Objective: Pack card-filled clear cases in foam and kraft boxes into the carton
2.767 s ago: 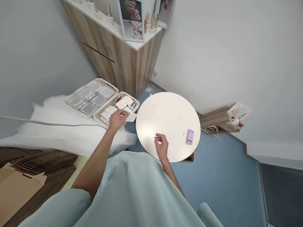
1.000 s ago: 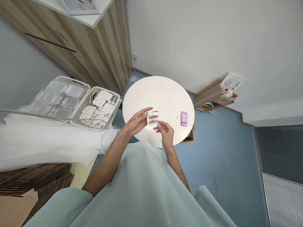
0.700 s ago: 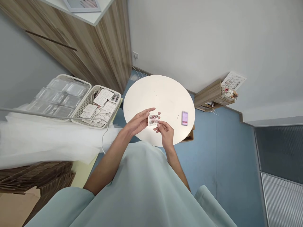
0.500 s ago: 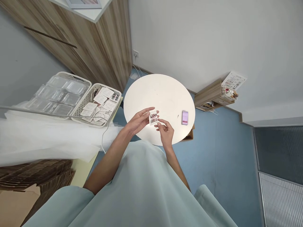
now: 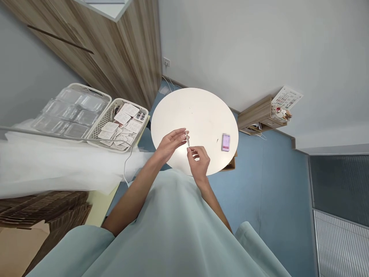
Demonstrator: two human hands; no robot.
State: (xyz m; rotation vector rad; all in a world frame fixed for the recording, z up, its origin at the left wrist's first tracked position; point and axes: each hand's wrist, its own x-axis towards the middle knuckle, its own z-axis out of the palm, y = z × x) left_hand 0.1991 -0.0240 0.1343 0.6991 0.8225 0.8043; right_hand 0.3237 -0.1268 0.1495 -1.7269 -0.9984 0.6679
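A small white card (image 5: 188, 139) with small decorated pieces on it is turned almost edge-on above the round table, so its face is mostly hidden. My right hand (image 5: 199, 162) pinches the card's lower end between thumb and fingertips. At its upper end are the thumb and fingers of my left hand (image 5: 169, 144), closed lightly against it from the left. Under both hands lies the white round table (image 5: 198, 102). A phone (image 5: 226, 142) with a lit pinkish screen rests near its right edge, and a small dark bit (image 5: 217, 141) lies beside the phone.
On the left stand a white basket (image 5: 95, 134) of loose white cards and another basket (image 5: 108, 100) with clear plastic boxes. White wrapping sheet (image 5: 57, 169), a thin cable (image 5: 125, 169) and stacked flat cardboard (image 5: 66, 215) lie nearer me. A wooden cabinet (image 5: 256, 113) stands at right.
The card has turned from showing its face with two rows of dark reddish pieces to nearly edge-on. My right hand has shifted slightly left and now pinches its lower end.
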